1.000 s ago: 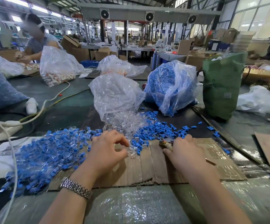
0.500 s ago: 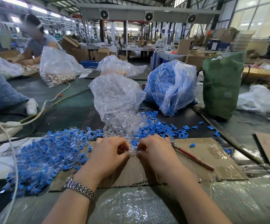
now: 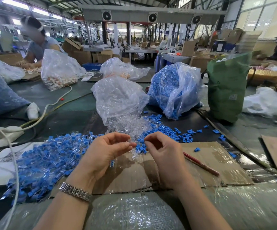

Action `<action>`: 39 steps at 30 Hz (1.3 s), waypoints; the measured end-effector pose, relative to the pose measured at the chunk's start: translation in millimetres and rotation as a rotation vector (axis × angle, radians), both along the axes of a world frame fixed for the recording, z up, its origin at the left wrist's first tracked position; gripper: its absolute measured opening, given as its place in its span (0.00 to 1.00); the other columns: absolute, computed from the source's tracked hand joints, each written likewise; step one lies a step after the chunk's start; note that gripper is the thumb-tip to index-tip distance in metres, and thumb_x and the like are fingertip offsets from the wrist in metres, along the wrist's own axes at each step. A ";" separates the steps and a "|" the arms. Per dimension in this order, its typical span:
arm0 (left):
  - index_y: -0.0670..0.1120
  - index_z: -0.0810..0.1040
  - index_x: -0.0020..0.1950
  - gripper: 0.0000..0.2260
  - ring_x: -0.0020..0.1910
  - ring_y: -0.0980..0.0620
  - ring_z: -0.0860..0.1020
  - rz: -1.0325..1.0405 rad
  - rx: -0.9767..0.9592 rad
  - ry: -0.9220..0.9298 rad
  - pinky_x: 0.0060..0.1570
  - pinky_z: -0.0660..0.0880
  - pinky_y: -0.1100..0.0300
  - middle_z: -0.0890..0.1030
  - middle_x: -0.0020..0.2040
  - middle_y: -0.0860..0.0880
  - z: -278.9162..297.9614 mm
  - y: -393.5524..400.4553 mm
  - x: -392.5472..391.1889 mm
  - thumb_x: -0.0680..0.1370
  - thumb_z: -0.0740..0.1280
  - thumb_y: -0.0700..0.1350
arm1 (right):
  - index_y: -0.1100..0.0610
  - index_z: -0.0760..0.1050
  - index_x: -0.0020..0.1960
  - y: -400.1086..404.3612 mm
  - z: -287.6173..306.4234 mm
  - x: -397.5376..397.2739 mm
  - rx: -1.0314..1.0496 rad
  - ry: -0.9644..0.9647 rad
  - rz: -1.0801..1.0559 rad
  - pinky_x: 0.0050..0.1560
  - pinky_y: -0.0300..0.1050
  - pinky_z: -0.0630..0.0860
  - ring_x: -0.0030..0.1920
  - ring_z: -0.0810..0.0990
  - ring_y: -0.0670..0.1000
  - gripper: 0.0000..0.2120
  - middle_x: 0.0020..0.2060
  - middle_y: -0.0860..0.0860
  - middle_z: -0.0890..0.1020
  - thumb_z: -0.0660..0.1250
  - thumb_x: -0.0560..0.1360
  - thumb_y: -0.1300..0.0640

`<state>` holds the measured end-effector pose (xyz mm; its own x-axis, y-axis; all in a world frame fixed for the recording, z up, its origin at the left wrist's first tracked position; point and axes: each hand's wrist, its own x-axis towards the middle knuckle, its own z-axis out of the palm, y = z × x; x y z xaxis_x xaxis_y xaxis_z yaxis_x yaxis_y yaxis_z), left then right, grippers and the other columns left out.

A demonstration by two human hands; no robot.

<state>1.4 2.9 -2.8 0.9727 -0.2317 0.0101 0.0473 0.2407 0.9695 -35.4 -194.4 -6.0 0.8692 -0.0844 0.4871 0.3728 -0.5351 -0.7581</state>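
The person's two hands are raised just above the surface, close together but not touching. The left hand (image 3: 107,151), with a metal watch (image 3: 75,191) on its wrist, is turned palm-up, and its thumb and fingers pinch a small clear piece (image 3: 131,143) at their tips. The right hand (image 3: 164,151) faces it with its fingers curled and its thumb and forefinger pressed together. Whatever may sit between them is too small for me to make out.

Right under the fingertips, a few blue caps (image 3: 161,130) and clear bits spill onto the far edge of a taped cardboard sheet (image 3: 209,155). A red stick (image 3: 200,165) lies slantwise on the sheet, to the right of the right hand. Beyond the hands, a heap of clear parts (image 3: 129,125) pours from the mouth of a clear bag (image 3: 119,97), and the loose blue caps spread out to its right. To the left, a broad pile of blue-and-clear pieces (image 3: 48,160) covers the surface, and a white cable (image 3: 14,163) crosses it.

Further back stand a bag full of blue caps (image 3: 176,87) and, to its right, a green bag (image 3: 225,87). Bubble wrap (image 3: 134,213) lies nearest the person, between the forearms. At the far left, another worker (image 3: 38,40) bends over a separate heap.
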 end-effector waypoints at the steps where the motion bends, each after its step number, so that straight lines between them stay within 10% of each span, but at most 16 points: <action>1: 0.39 0.86 0.51 0.10 0.54 0.40 0.85 -0.016 -0.015 0.011 0.51 0.82 0.59 0.85 0.52 0.35 -0.1 -0.8 0.2 0.70 0.75 0.36 | 0.52 0.81 0.49 1.2 0.6 -0.4 0.015 -0.028 0.022 0.49 0.41 0.78 0.45 0.81 0.44 0.04 0.42 0.43 0.83 0.72 0.77 0.60; 24: 0.36 0.84 0.49 0.10 0.52 0.40 0.85 -0.065 0.012 0.013 0.48 0.82 0.59 0.85 0.51 0.34 6.0 -7.5 -7.3 0.68 0.75 0.35 | 0.50 0.77 0.57 4.2 10.3 -8.6 -0.031 -0.096 -0.029 0.47 0.35 0.75 0.48 0.77 0.42 0.07 0.47 0.42 0.77 0.69 0.79 0.56; 32: 0.37 0.86 0.51 0.11 0.54 0.38 0.85 -0.066 -0.184 0.076 0.47 0.83 0.59 0.83 0.53 0.31 6.7 -4.2 -2.8 0.69 0.73 0.32 | 0.54 0.71 0.67 -36.3 17.8 -9.7 -0.822 0.738 -0.501 0.63 0.59 0.68 0.66 0.70 0.57 0.28 0.64 0.55 0.73 0.63 0.77 0.34; 39: 0.37 0.86 0.49 0.09 0.54 0.38 0.85 -0.041 -0.232 0.089 0.46 0.83 0.58 0.83 0.54 0.32 6.8 -2.4 -3.4 0.70 0.73 0.32 | 0.55 0.75 0.40 -37.9 32.6 -10.2 -0.491 0.643 -0.295 0.31 0.44 0.69 0.33 0.76 0.50 0.14 0.34 0.49 0.78 0.62 0.80 0.48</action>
<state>-1.9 0.5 4.0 0.9619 -0.2729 -0.0176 0.1444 0.4520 0.8802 -45.6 -232.3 26.6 0.9645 -0.2589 -0.0517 -0.2554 -0.8652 -0.4314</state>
